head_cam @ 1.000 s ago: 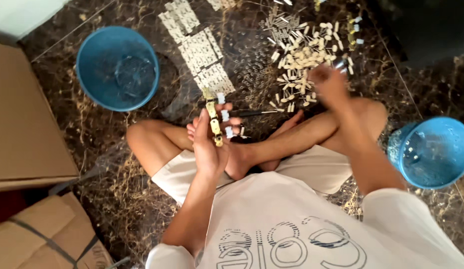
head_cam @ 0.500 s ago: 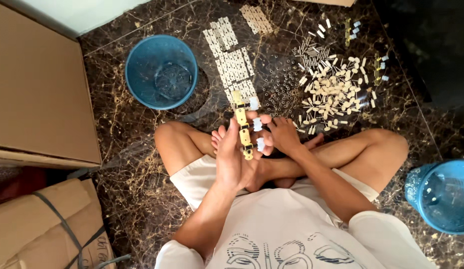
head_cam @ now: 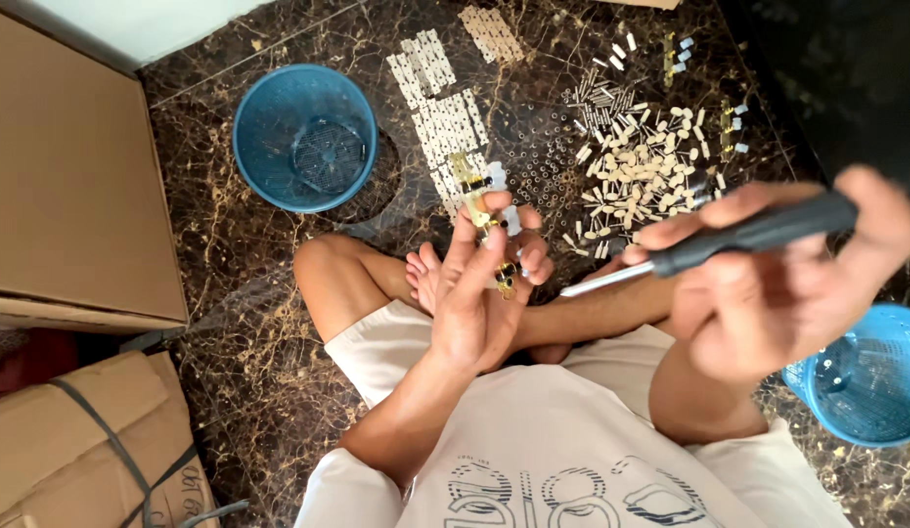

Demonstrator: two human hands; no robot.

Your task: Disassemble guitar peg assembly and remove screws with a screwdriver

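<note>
Two hands are busy over crossed legs on the dark marbled floor (head_cam: 259, 293). The left hand (head_cam: 479, 298) is closed around a brass strip (head_cam: 484, 210) set with small white knobs, held upright. The right hand (head_cam: 777, 284) is wrapped around a screwdriver (head_cam: 709, 246) with a black matte handle and a bright steel shaft, its tip near the strip but apart from it. Finished-looking strips (head_cam: 445, 112) lie in rows ahead; a large heap of loose cream pegs (head_cam: 636, 171) remains, so much work seems left. The round blue plastic basket (head_cam: 305, 137) looks empty, though its mesh is hard to read.
</note>
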